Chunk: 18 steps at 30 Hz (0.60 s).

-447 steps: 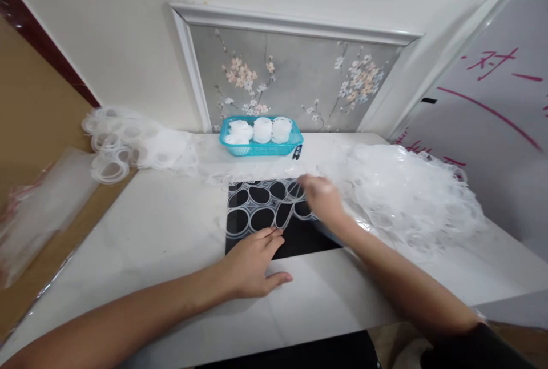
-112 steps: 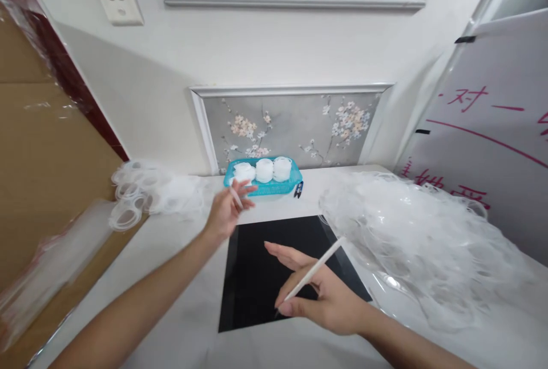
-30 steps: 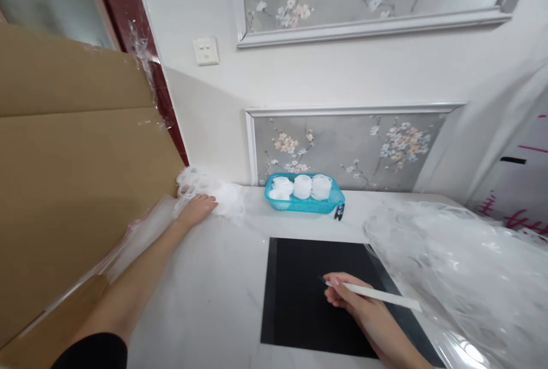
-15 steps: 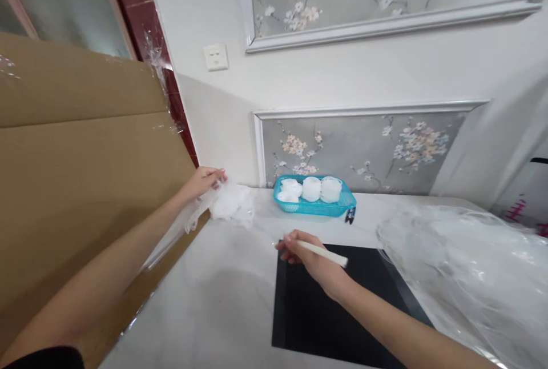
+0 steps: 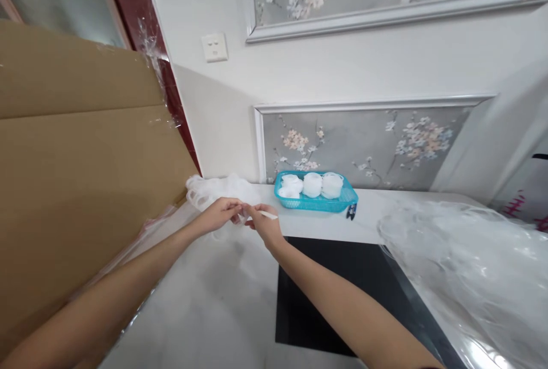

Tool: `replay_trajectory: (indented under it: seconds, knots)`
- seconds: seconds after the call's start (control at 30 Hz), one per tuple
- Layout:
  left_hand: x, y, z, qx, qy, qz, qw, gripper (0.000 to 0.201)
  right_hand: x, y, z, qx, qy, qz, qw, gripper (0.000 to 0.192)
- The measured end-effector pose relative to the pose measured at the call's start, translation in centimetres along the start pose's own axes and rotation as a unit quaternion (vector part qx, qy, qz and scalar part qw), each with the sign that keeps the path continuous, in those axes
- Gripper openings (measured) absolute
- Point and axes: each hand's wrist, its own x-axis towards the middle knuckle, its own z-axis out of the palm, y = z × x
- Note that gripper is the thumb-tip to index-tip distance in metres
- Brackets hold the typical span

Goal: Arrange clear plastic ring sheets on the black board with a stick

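Note:
My left hand (image 5: 223, 212) and my right hand (image 5: 264, 224) meet over the white tabletop, fingertips nearly touching. Between them is a small translucent white piece (image 5: 243, 218), pinched by my left fingers; its exact shape is blurred. A slim white stick-like tool (image 5: 268, 215) lies in my right hand, its flat end sticking out past the thumb side. Just behind my left hand sits a heap of translucent white loops (image 5: 226, 187). To the right, a blue plastic basket (image 5: 314, 204) holds several rolled white bundles (image 5: 312, 184).
A black flat mat (image 5: 317, 306) lies under my right forearm. Dark small clippers (image 5: 351, 211) rest by the basket. At right spreads a large pile of clear plastic loops (image 5: 466, 255). A big cardboard box (image 5: 85, 186) stands along the left edge, and a wall (image 5: 214, 129) is behind.
My left hand has moved from the loop heap rightward and nearer, now pinching a small piece. My right hand, with the white tool, has moved left from over the mat to meet it.

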Motion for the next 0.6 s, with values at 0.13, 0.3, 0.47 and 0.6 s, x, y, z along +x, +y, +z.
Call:
replay_trajectory:
  seconds: [0.13, 0.3, 0.47, 0.6]
  knots:
    - [0.0, -1.4, 1.1, 0.019, -0.001, -0.016, 1.0, 0.044, 1.1, 1.3, -1.1, -0.047, -0.02, -0.033, 0.998, 0.029]
    - [-2.6, -5.3, -1.7, 0.16, 0.114, -0.075, 0.978, 0.045, 1.6, 2.9, -3.1, -0.06, 0.015, -0.019, 0.998, 0.023]
    - [-7.9, -10.2, -6.5, 0.311, 0.145, -0.179, 0.922, 0.022, 1.7, 3.0, -4.3, -0.046, 0.023, -0.015, 0.999, 0.027]
    - [-11.0, -12.4, -7.5, 0.369, 0.1, -0.246, 0.891, 0.006, 1.5, 2.9, -4.4, -0.022, 0.027, -0.033, 0.999, 0.039]
